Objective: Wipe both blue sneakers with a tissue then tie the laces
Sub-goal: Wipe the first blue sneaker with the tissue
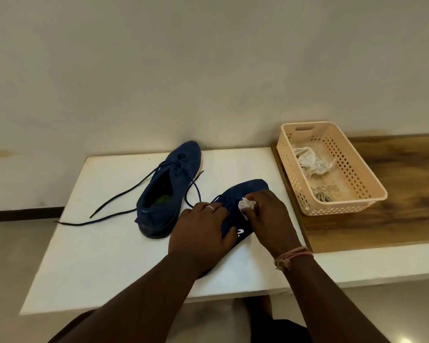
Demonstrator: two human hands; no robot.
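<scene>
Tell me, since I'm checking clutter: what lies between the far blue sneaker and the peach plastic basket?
Head view: bare white tabletop only between far blue sneaker and peach plastic basket.

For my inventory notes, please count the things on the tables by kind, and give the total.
Sneakers: 2, one to the left, one under the hands
Tissues: 2, one in the right hand, one crumpled in the basket
Baskets: 1
Unclear small item in the basket: 1
Total: 6
</scene>
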